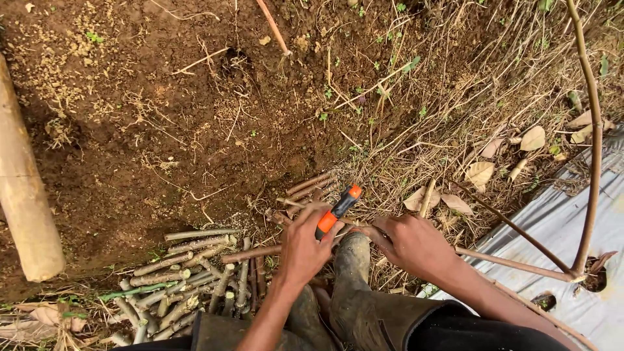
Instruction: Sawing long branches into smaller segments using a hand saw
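My left hand (304, 246) has its fingers closed around an orange-and-black handled cutting tool (337, 212), set against a long brown stem (520, 263) at centre, just above my muddy rubber boot (354, 279). My right hand (409, 244) grips that same stem just right of the tool, fingers wrapped on it; the stem runs off right over a grey tarp (572, 227). Pile of cut stem pieces (188, 273) lies near left on bare soil (162, 117), thick bamboo pole (23, 195) at far left edge.
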